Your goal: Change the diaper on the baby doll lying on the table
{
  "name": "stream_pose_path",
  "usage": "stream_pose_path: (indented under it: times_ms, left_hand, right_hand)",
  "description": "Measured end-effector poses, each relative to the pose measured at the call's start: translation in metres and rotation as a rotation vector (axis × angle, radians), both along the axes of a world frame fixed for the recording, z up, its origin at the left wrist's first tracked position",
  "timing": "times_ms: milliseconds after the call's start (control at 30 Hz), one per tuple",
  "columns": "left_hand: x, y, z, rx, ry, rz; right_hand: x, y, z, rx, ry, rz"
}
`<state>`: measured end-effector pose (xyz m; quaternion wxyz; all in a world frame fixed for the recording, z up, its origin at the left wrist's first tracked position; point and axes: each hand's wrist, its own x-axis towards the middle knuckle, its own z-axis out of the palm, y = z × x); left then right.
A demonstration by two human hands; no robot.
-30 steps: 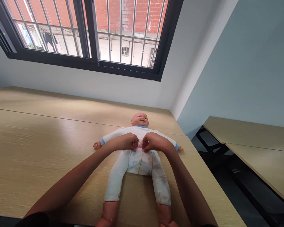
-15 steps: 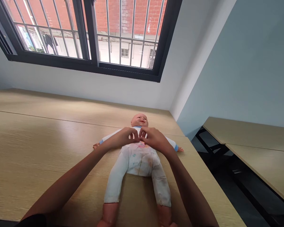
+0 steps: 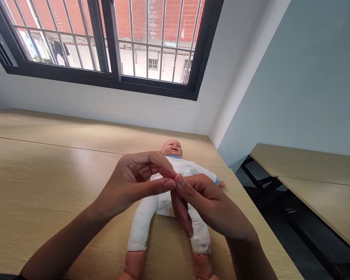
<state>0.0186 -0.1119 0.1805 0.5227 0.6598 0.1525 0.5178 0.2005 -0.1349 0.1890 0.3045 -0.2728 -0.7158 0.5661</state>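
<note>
A baby doll in a white one-piece suit with blue cuffs lies on its back on the wooden table, head toward the window. Both my hands hover above its belly, raised off it. My left hand is curled, its thumb and forefinger pinched together at the tips; whether anything is in the pinch I cannot make out. My right hand meets it thumb to fingertip. Its forefinger points down over the doll's thigh and its other fingers are loosely bent, with nothing in them. My hands hide the doll's middle.
A black-framed barred window is set in the wall behind the table. A second wooden table stands at the right, with a gap down to the dark floor and black table legs between the two.
Both hands have lifted off the doll's chest and come toward me, fingertips still together. The doll has not moved.
</note>
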Motion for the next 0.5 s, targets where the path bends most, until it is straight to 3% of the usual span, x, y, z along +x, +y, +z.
stream_pose_path:
  times_ms: [300,500]
  left_hand:
    - [-0.003,-0.022,0.003,0.302,0.001,0.104]
    - [-0.006,-0.029,0.003,0.37,0.032,0.11]
  right_hand:
    - [-0.002,-0.01,-0.005,-0.232,0.142,0.302]
    - [-0.006,-0.019,-0.01,-0.273,0.217,0.279]
